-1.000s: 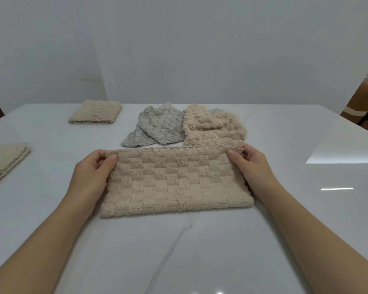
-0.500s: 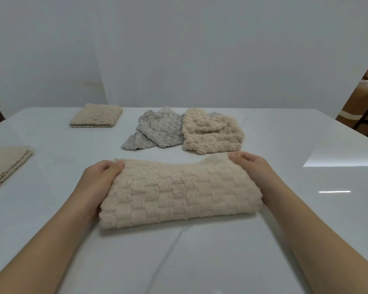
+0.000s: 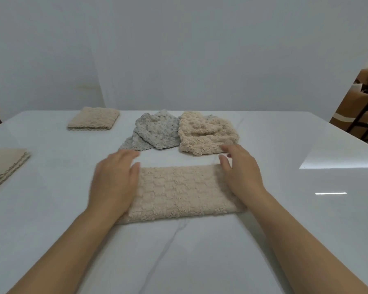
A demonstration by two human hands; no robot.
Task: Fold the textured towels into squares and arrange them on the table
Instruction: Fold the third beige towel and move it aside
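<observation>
A folded beige towel [image 3: 179, 189] lies on the counter [image 3: 285, 219]; the left hand [image 3: 115, 179] and right hand [image 3: 240, 172] rest flat on its ends, fingers [image 3: 125, 158] straight, gripping nothing.

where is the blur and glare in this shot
head view: both hands are smeared, the left hand more than the right hand; the folded beige checkered towel under them looks fairly sharp; bright glare patches sit on the glossy white marble table at the right.
</observation>
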